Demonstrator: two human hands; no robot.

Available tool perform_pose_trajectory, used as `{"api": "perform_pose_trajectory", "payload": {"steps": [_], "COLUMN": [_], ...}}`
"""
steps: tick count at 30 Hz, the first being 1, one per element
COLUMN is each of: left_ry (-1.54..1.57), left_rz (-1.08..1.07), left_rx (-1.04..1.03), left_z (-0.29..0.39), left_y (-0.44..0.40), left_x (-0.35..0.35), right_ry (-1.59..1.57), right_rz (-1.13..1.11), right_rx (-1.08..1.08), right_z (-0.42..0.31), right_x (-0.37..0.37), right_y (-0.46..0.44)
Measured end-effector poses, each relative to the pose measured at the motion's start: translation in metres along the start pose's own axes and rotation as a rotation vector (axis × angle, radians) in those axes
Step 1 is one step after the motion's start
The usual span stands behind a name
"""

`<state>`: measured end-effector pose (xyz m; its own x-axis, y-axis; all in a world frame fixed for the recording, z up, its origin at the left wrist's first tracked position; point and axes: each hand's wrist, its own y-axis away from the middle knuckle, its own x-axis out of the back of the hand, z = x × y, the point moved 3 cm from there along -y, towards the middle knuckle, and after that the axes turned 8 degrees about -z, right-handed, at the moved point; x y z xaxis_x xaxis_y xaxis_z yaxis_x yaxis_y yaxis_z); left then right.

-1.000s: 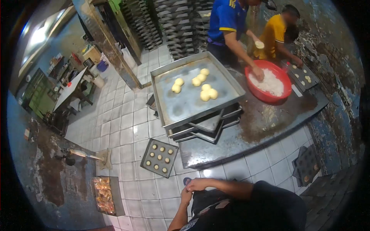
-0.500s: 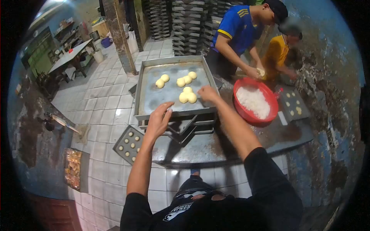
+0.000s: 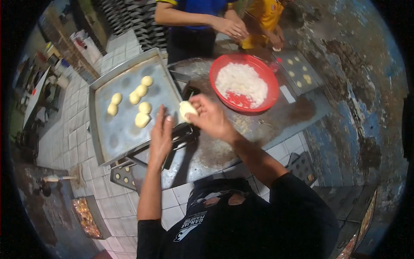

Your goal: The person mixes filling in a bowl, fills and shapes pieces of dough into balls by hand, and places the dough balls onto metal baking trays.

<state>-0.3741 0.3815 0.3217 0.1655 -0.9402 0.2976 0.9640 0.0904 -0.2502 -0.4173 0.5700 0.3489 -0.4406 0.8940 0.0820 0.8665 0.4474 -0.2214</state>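
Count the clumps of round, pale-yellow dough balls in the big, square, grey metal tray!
3: a left clump, a middle clump, and a clump nearest the left hand.

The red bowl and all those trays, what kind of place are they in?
Probably a bakery: dough balls lie in a big metal tray, and dark pans are stacked high behind it.

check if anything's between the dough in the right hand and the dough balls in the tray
Yes: in this view the left hand comes between the held dough and the dough balls. The tray's rim may too.
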Motion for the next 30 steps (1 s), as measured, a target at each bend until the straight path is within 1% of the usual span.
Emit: {"api": "perform_pose_trajectory", "payload": {"steps": [2, 3, 4, 6, 7, 8, 10, 11, 12, 14, 15, 16, 17, 18, 19, 20, 22, 23, 24, 25, 26, 27, 28, 29, 30], "left_ry": [0.740, 0.873, 1.000, 0.753, 0.555, 0.546, 0.516, 0.553, 0.542, 0.559, 0.522, 0.510, 0.532, 0.551, 0.671, 0.705, 0.443, 0.375, 0.311, 0.369, 0.382, 0.530, 0.682, 0.676, 0.699], "left_rz": [-0.101, -0.091, -0.019, 0.083, 0.054, 0.071, 0.081, 0.075, 0.091, 0.019, -0.053, -0.034, 0.025, 0.085, 0.081, 0.080, -0.200, -0.207, -0.217, -0.125, -0.123, -0.134, -0.140, -0.089, -0.073], "left_rx": [0.315, 0.362, 0.357, 0.301, 0.210, 0.224, 0.284, 0.388, 0.398, 0.410, 0.531, 0.549, 0.491, 0.427, 0.636, 0.730, 0.816, 0.737, 0.665, 0.786, 0.793, 0.756, 0.711, 0.658, 0.665], "left_z": [0.031, 0.037, 0.040, 0.051, 0.045, 0.038, 0.045, 0.047, 0.049, 0.050, 0.043, 0.031, 0.016, 0.008, 0.020, -0.003, -0.050, -0.068, -0.069, -0.078, -0.087, -0.082, -0.083, -0.092, -0.086], "left_y": [0.012, 0.016, 0.015, 0.018, 0.020, 0.031, 0.037, 0.038, 0.040, 0.038, 0.039, 0.046, 0.049, 0.050, 0.062, 0.075, 0.099, 0.108, 0.111, 0.112, 0.105, 0.094, 0.080, 0.070, 0.056], "left_x": [-0.069, -0.098, -0.127, -0.170, -0.189, -0.210, -0.250, -0.269, -0.281, -0.306, -0.306, -0.307, -0.307, -0.306, -0.302, -0.298, -0.303, -0.308, -0.312, -0.312, -0.312, -0.310, -0.309, -0.306, -0.306], "right_ry": [0.488, 0.448, 0.441, 0.503, 0.491, 0.477, 0.152, -0.042, -0.136, -0.451, -0.457, -0.466, -0.374, -0.389, -0.217, -0.045, 0.371, 0.492, 0.601, 0.518, 0.522, 0.411, 0.437, 0.452, 0.597], "right_rz": [-0.095, 0.047, 0.052, 0.177, 0.094, 0.077, 0.058, 0.098, 0.190, 0.130, 0.065, 0.000, 0.032, 0.011, 0.090, 0.172, -0.179, -0.310, -0.436, -0.498, -0.508, -0.368, -0.259, -0.150, -0.079], "right_rx": [0.138, 0.227, 0.219, 0.290, 0.103, 0.098, -0.276, -0.286, -0.196, -0.249, -0.267, -0.283, -0.239, -0.244, -0.195, -0.147, -0.360, -0.049, 0.261, 0.220, 0.210, -0.004, -0.095, -0.187, -0.153], "right_z": [-0.032, -0.027, -0.021, -0.015, -0.004, 0.009, 0.058, 0.071, 0.067, 0.068, 0.059, 0.055, 0.056, 0.065, 0.077, 0.090, 0.111, 0.128, 0.127, 0.135, 0.144, 0.159, 0.178, 0.197, 0.223], "right_x": [0.020, 0.033, 0.047, 0.084, 0.097, 0.112, 0.144, 0.159, 0.169, 0.181, 0.189, 0.197, 0.207, 0.210, 0.214, 0.217, 0.205, 0.189, 0.173, 0.174, 0.181, 0.198, 0.219, 0.239, 0.261], "right_y": [0.033, 0.047, 0.057, 0.080, 0.096, 0.113, 0.135, 0.143, 0.148, 0.158, 0.160, 0.160, 0.156, 0.150, 0.146, 0.141, 0.138, 0.137, 0.134, 0.126, 0.107, 0.077, 0.046, 0.016, -0.009]}}
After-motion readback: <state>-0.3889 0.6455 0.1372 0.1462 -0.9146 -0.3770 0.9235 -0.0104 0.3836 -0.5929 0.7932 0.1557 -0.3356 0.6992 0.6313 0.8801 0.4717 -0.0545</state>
